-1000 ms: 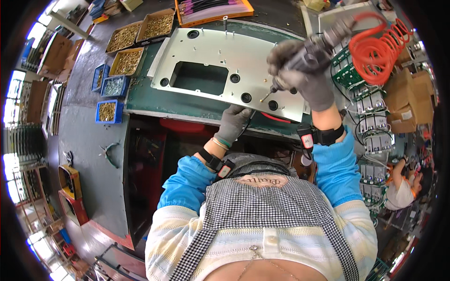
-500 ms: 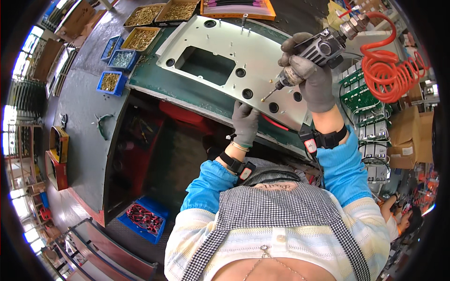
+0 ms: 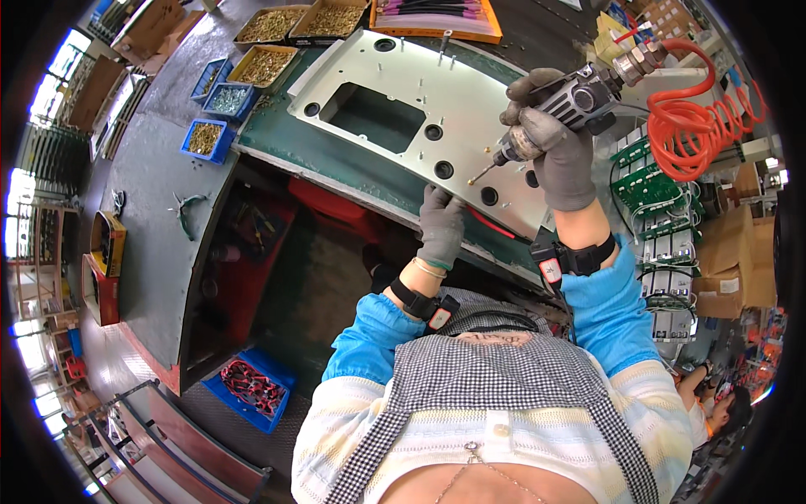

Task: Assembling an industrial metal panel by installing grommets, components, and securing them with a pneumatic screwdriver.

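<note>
My right hand [image 3: 564, 155], in a grey glove, is wrapped around a pneumatic screwdriver [image 3: 578, 102]. The tool slants down to the left, and a small brass-coloured piece shows at its tip, at the near part of a pale metal panel [image 3: 382, 139]. Whether that tip touches the panel is hard to make out. The panel has a large rectangular cutout, several black round grommets and several upright studs. At its near edge, my gloved left hand [image 3: 441, 228] is closed, fingertips on the rim. A red strip [image 3: 491, 224] lies under the panel beside that hand.
Cardboard trays [image 3: 327, 18] and blue bins [image 3: 206, 140] of small metal parts stand at the far left. A coiled red air hose [image 3: 684, 139] hangs at the right, near green circuit boards [image 3: 651, 185]. Pliers [image 3: 185, 214] lie on the left bench. Below sits a blue crate [image 3: 250, 391].
The whole scene has shifted slightly in the picture. Both hands, the pneumatic screwdriver and the panel keep nearly the same places relative to one another.
</note>
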{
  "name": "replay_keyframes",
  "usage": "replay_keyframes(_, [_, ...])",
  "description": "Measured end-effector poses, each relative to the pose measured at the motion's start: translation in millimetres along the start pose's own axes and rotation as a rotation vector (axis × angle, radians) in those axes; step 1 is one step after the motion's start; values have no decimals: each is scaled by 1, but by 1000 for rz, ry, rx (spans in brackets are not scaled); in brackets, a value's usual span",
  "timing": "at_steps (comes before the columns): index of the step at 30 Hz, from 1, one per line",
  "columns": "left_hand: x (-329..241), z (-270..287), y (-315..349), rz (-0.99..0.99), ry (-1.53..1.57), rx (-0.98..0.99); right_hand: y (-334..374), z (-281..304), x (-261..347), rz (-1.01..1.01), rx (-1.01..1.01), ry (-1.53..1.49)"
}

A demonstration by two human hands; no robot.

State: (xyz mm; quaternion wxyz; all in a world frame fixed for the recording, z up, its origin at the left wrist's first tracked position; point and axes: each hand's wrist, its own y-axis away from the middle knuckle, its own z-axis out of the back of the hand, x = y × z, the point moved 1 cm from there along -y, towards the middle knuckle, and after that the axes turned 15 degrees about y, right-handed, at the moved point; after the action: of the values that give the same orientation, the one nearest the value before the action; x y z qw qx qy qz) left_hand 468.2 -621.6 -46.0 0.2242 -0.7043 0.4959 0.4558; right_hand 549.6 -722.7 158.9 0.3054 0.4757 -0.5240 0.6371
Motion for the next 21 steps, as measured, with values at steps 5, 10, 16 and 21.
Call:
replay_keyframes(5, [-25,1,3,172,-34,83,2,0,1,17,5,10])
replay_keyframes(10, [-43,4,-8,467,258,157,6,-9,11,-63,6,84])
replay_keyframes(16, [-66,21,-14,-81,-426,578,9,-24,18,5,66,194])
replay_keyframes(21, [-69,23,-16,-517,-665,702,0,-15,12,-85,59,35])
